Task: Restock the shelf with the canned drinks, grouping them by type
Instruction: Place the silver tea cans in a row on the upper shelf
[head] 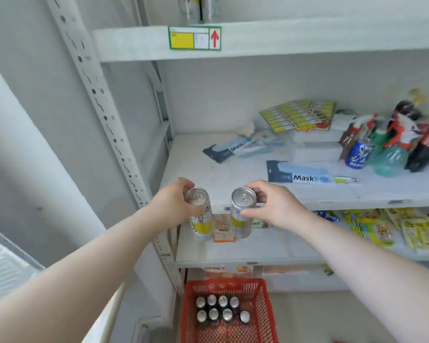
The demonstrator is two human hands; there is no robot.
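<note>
Shelf: bare at 12 o'clock.
Grip: left can held by left hand, right can by right hand, at shelf lip.
Risk: lip may be clipped, a can dropped into basket at 6.

Bare forearms, bare hands

Two slim silver cans with yellow labels, tops unopened. The left can is gripped by the left hand and the right can by the right hand. Both near-upright, side by side, apart, at the front edge of the middle shelf. Eight dark cans stand upright in two rows in the red basket below.
</note>
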